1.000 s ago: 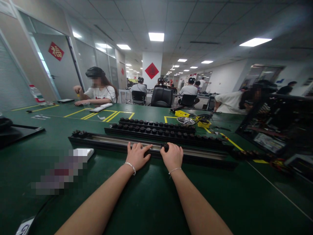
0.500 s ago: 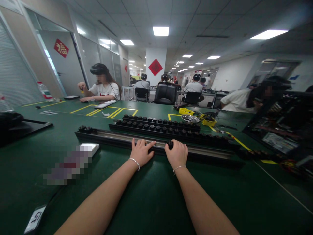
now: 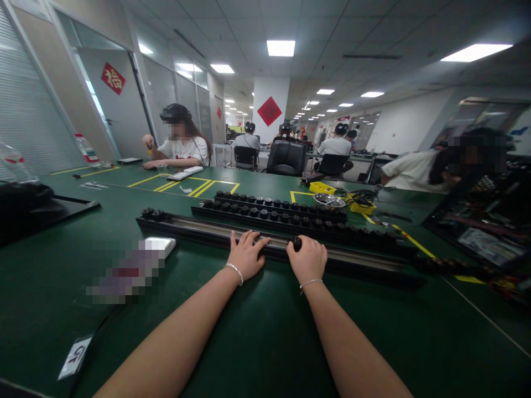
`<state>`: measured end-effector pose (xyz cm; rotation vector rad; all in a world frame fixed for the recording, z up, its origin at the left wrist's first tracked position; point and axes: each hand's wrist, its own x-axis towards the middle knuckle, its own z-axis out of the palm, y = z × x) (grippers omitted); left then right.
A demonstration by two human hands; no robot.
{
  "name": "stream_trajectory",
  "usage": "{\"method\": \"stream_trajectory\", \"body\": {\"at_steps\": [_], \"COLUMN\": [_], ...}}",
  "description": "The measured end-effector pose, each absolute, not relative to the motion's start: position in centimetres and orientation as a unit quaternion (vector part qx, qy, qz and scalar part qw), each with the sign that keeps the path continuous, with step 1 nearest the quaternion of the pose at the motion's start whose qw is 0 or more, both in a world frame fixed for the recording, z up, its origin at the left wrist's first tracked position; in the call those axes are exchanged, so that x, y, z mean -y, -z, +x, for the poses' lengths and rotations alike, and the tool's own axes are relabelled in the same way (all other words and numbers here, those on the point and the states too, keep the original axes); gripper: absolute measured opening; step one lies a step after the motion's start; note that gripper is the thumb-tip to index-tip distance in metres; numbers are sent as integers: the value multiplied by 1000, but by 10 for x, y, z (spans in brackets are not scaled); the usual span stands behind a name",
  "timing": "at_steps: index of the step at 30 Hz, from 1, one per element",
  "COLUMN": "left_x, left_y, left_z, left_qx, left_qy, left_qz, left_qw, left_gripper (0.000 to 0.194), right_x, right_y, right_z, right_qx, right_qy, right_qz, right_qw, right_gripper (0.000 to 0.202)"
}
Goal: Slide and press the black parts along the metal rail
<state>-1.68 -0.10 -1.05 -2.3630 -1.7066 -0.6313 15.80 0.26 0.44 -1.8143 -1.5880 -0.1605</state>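
A long black rail [image 3: 194, 232] with a pale metal channel lies across the green table, and two black knobs [image 3: 152, 213] sit at its left end. My left hand [image 3: 247, 257] rests on the rail's near edge with its fingers spread and nothing visible in it. To the right, my right hand [image 3: 307, 257] is closed around a small black knob [image 3: 297, 243] over the channel. Behind this rail stand two more black rails [image 3: 249, 216] lined with several black knobs.
A phone-like device [image 3: 166, 246], partly pixelated, lies left of my arms. Beyond the rails are a metal dish [image 3: 329, 200], yellow trays [image 3: 322, 188] and cables. An open black case [image 3: 477, 237] stands at the right. Other people sit around.
The whole view has shifted slightly, so the table and hands appear a little further right. Both hands keep nearly the same pose on the rail.
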Motion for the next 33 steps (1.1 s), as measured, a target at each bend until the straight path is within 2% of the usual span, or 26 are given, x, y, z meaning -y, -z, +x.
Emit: {"method": "stream_trajectory", "body": {"at_steps": [33], "left_x": [1], "left_y": [9], "left_z": [-18], "left_qx": [571], "left_qy": [197], "left_qz": [-793], "left_qw": [79], "left_gripper": [51], "right_x": [-1], "right_y": [-4], "right_z": [172], "right_qx": [592], "right_qy": [58], "right_qz": [-724], "right_qw": [350], "right_gripper": [31]}}
